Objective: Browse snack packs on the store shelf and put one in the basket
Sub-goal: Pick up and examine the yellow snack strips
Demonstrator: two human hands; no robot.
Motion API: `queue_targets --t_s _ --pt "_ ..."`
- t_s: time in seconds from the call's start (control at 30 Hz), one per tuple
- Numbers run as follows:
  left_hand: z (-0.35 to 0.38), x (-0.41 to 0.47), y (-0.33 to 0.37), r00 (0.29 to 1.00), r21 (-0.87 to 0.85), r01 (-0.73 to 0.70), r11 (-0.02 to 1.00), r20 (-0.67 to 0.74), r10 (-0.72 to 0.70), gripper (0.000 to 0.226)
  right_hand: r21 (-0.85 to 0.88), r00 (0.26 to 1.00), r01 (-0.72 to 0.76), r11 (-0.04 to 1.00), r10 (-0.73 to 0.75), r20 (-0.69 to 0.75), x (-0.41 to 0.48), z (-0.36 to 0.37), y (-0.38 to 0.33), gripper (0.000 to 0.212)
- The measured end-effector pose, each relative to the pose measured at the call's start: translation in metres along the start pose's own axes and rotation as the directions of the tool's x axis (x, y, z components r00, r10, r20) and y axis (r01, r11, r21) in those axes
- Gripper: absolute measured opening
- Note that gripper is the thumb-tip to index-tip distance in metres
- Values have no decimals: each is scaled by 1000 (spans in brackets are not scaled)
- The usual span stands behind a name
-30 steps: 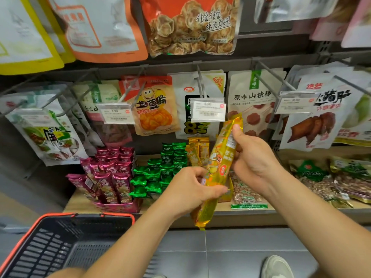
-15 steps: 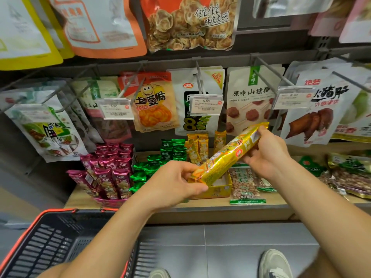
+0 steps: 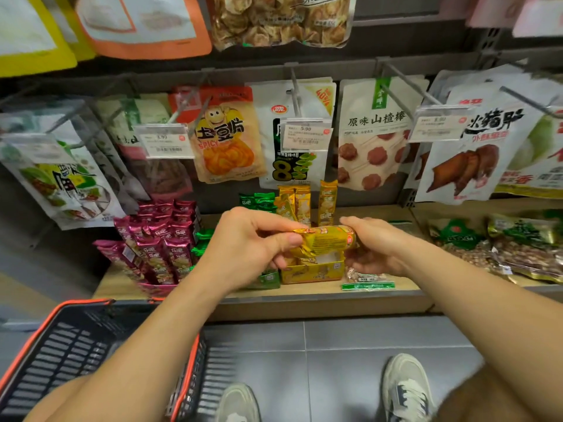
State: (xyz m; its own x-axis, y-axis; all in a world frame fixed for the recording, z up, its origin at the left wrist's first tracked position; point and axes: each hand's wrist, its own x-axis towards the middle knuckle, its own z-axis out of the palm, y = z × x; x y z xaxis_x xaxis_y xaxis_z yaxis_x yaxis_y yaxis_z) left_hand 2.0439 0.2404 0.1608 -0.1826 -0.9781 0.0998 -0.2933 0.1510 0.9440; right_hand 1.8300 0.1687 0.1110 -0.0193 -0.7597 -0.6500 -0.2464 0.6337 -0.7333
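Observation:
A long yellow snack pack (image 3: pixel 324 240) lies level between my two hands, in front of the low shelf. My left hand (image 3: pixel 249 245) pinches its crinkled left end with thumb and fingers. My right hand (image 3: pixel 376 248) grips the right end. Right behind the pack stands its yellow display box (image 3: pixel 312 271) with more yellow packs (image 3: pixel 327 202) upright in it. The black basket with an orange rim (image 3: pixel 61 345) hangs at the lower left, under my left forearm.
Magenta packs (image 3: pixel 158 239) and green packs (image 3: pixel 259 201) fill the wooden shelf (image 3: pixel 304 295) left of the yellow box; bagged nuts (image 3: pixel 518 248) lie to the right. Hanging pouches and price tags (image 3: pixel 306 134) on metal hooks jut out above. My shoes (image 3: pixel 405 388) stand on grey floor tiles.
The yellow pack has swung from upright through a slant to level. Both hands came lower and closer together, and the view has tilted down a little.

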Motion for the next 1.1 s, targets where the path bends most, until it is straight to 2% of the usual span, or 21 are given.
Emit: queue_targets --t_s 0.03,0.1,0.17,0.2,0.27,0.33,0.43,0.5,0.63,0.73,0.8,0.83,0.9,0.97,1.03,1.1 --pt "-1 0 0 999 8 2 1000 38 -2 35 104 1000 -1 995 -1 21 0 1 -1 28" --pt "-2 0 -2 990 9 22 1000 141 -23 39 320 999 28 947 -40 31 1 0 -4 47" --pt "-3 0 -5 971 -2 63 998 232 -61 41 408 996 93 908 -89 -30 2 -3 -5 72" --pt "-3 -1 -7 957 0 95 996 277 -91 41 430 992 130 894 -117 -56 1 -4 -7 76" --pt "-4 -2 -10 909 6 185 983 380 -173 42 476 984 179 861 -168 -66 1 -7 -9 68" --pt "-3 -3 -11 850 -26 302 953 459 -257 54 532 978 194 824 -205 -39 -2 -9 -11 50" --pt "11 -2 -15 836 13 398 917 407 -369 66 557 967 188 809 -252 39 -6 -8 -11 23" --pt "23 -2 -19 833 65 404 913 386 -396 58 549 958 183 815 -273 86 -9 -3 -10 21" --pt "36 -4 -27 785 89 424 901 461 -415 39 469 937 143 872 -272 221 -15 3 -7 35" --pt "45 -1 -28 849 8 399 917 375 -372 24 209 862 121 971 -207 464 -23 11 3 51" --pt "47 4 -31 886 -79 408 909 272 -374 30 74 799 176 982 -186 572 -28 23 14 50" --pt "45 6 -31 897 -61 394 917 244 -369 30 28 798 237 971 -211 564 -31 29 18 49" --pt "37 9 -33 917 103 315 944 222 -330 26 -62 811 400 914 -322 488 -32 34 20 45" --pt "28 13 -33 930 161 294 942 179 -321 38 -163 799 531 832 -426 424 -32 32 17 39" --pt "21 17 -32 931 11 344 939 123 -343 60 -179 795 557 811 -458 399 -33 27 12 41" --pt "10 20 -29 934 -242 357 902 89 -346 66 -181 793 556 811 -451 411 -35 23 10 47"
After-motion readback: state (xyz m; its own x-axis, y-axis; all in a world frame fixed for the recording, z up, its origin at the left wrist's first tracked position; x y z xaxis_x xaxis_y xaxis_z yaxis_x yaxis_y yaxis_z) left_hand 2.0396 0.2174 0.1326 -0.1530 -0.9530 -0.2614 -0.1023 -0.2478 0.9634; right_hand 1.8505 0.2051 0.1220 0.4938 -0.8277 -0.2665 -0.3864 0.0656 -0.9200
